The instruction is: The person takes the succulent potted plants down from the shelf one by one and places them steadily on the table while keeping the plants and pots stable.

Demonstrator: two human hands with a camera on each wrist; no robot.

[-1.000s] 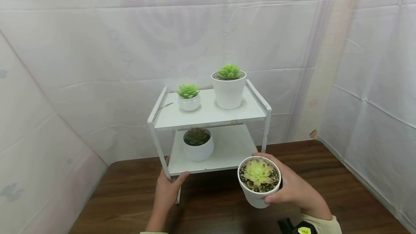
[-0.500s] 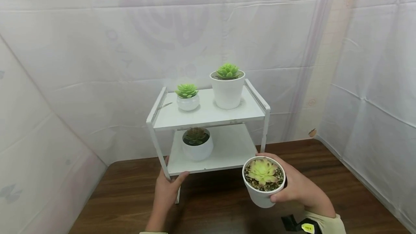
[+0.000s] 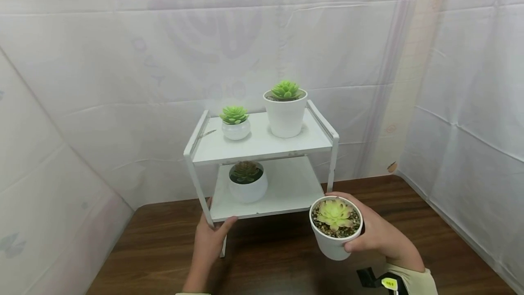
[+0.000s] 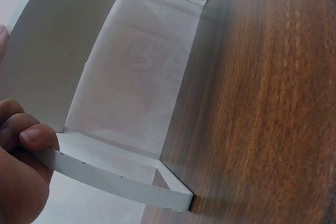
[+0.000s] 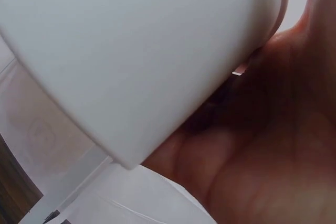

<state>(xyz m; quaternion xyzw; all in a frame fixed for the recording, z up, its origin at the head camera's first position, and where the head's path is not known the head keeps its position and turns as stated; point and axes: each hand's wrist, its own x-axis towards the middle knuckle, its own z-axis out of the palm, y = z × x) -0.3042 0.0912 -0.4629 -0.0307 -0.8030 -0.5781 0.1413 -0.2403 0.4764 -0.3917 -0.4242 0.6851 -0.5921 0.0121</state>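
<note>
In the head view my left hand [image 3: 209, 236] grips the lower left front of a white two-tier shelf [image 3: 262, 147], thumb over the lower board's edge. The left wrist view shows those fingers [image 4: 39, 137] curled round the white leg. My right hand [image 3: 374, 231] holds a succulent in a white pot [image 3: 333, 244], above the table in front of the shelf's right side. Its leaves are yellow-green with pinkish tips, over pebbles. In the right wrist view the white pot [image 5: 136, 51] fills much of the picture; some fingers are hidden behind it.
On the top tier stand a small green succulent [image 3: 235, 127] and a larger potted green one [image 3: 285, 117]. A dark succulent in a round white pot [image 3: 248, 188] sits on the lower tier, left side. The wooden table [image 3: 155, 240] meets pale sheet walls [image 3: 123, 81].
My right hand has moved a little to the right with the potted succulent. The left hand keeps its grip on the shelf, and the pots on it stand as before.
</note>
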